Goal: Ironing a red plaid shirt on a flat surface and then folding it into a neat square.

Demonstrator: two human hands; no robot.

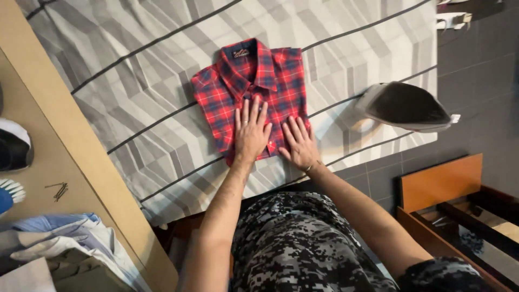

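Observation:
A folded red and blue plaid shirt (254, 86) lies collar-up on a grey and white patterned cloth (135, 81) that covers a flat surface. My left hand (251, 132) rests flat on the lower middle of the shirt, fingers spread and pointing toward the collar. My right hand (299, 144) presses flat on the shirt's lower right corner, just beside the left hand. Neither hand grips anything.
An iron (405, 105) stands on the cloth to the right of the shirt. A wooden board (65, 135) runs along the left, with shoes (13, 148) and a pile of light clothes (70, 243) beyond it. A wooden frame (448, 205) sits on the tiled floor at the lower right.

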